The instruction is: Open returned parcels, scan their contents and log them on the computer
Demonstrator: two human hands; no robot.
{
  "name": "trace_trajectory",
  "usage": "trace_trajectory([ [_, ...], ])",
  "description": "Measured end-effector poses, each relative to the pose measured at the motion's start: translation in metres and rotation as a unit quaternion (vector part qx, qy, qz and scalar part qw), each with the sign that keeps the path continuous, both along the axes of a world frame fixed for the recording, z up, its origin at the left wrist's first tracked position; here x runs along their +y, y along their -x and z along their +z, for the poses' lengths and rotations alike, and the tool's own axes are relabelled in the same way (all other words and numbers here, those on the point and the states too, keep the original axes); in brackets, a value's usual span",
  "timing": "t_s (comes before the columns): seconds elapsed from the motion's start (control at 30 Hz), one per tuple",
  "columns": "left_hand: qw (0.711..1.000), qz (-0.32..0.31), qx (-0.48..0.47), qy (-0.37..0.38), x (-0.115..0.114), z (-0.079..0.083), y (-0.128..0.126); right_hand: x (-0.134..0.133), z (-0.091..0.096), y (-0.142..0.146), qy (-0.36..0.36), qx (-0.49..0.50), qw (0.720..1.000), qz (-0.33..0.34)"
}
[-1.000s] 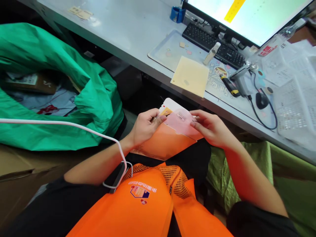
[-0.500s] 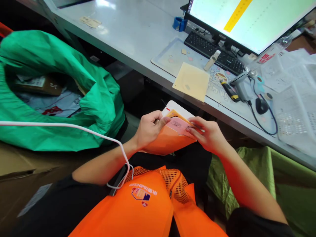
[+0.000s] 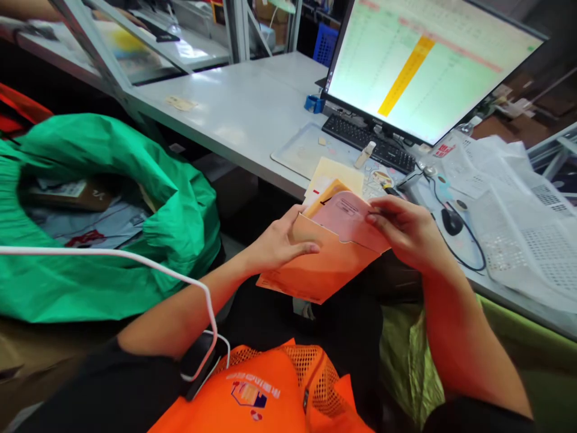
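My left hand (image 3: pixel 282 242) grips the left side of an orange envelope (image 3: pixel 322 261), its thumb lying across the front. The envelope is tilted above my lap. From its top edge sticks a pink piece (image 3: pixel 345 213) with a small printed box; whether it is a flap or a separate sheet I cannot tell. My right hand (image 3: pixel 403 231) pinches the pink piece at its right edge. Behind it show a yellow-orange edge (image 3: pixel 327 195) and a white card (image 3: pixel 315 187) with a small red mark.
A green bag (image 3: pixel 189 204) with parcels inside stands open at the left. On the desk (image 3: pixel 234 120) are a monitor (image 3: pixel 406 66), a keyboard (image 3: pixel 374 141), a small bottle (image 3: pixel 365 154), a cream sheet (image 3: pixel 340 171), a mouse (image 3: pixel 451 221) and white mesh baskets (image 3: pixel 532 210). A white cable (image 3: pixel 135 257) crosses my left arm.
The view has tilted up, showing more of the monitor and desk. My hands have moved apart slightly, and more of the pink piece stands out above the envelope's edge.
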State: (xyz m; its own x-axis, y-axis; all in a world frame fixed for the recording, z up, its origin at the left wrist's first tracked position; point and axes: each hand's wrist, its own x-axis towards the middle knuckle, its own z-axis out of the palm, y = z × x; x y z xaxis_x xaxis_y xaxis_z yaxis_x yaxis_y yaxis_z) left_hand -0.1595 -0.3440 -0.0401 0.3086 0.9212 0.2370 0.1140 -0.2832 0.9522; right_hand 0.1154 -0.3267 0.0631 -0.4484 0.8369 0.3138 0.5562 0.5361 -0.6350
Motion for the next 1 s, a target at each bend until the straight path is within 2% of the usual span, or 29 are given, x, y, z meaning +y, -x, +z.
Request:
trace_trajectory([
  [0.1,0.998,-0.052,0.035,0.01,0.009,0.002,0.0,0.019,0.031,-0.011,-0.012,-0.031,0.999,-0.007],
  [0.2,0.992,-0.082,0.091,-0.017,0.02,0.007,0.012,0.044,0.069,-0.042,-0.036,0.014,0.996,-0.078],
  [0.27,0.994,-0.037,0.093,-0.034,0.033,0.014,0.03,0.062,0.084,-0.07,-0.054,0.087,0.986,-0.131],
  [0.33,0.997,0.071,0.031,-0.031,0.057,0.023,0.055,0.08,0.082,-0.097,-0.063,0.169,0.969,-0.166],
  [0.43,0.966,0.24,-0.085,-0.042,0.116,0.036,0.098,0.105,0.049,-0.122,-0.053,0.271,0.941,-0.197],
  [0.53,0.948,0.305,-0.077,-0.048,0.194,0.037,0.132,0.128,-0.002,-0.129,-0.018,0.364,0.904,-0.223],
  [0.63,0.932,0.361,0.024,0.016,0.265,0.029,0.148,0.145,-0.049,-0.127,0.031,0.445,0.859,-0.249],
  [0.67,0.92,0.383,0.083,0.03,0.281,0.027,0.147,0.15,-0.063,-0.126,0.05,0.461,0.847,-0.259],
  [0.73,0.892,0.41,0.19,0.005,0.3,0.029,0.133,0.159,-0.085,-0.123,0.078,0.478,0.83,-0.277],
  [0.8,0.891,0.384,0.235,-0.059,0.298,0.038,0.103,0.168,-0.102,-0.118,0.093,0.483,0.822,-0.287],
  [0.83,0.91,0.335,0.23,-0.081,0.291,0.044,0.083,0.171,-0.109,-0.115,0.096,0.484,0.821,-0.289],
  [0.87,0.931,0.277,0.226,-0.072,0.279,0.049,0.06,0.175,-0.115,-0.111,0.098,0.484,0.82,-0.288],
  [0.93,0.972,0.104,0.21,-0.027,0.253,0.054,0.013,0.181,-0.124,-0.101,0.108,0.485,0.82,-0.283],
  [1.0,0.992,-0.023,0.118,0.049,0.229,0.046,-0.026,0.184,-0.13,-0.092,0.118,0.484,0.821,-0.28],
])
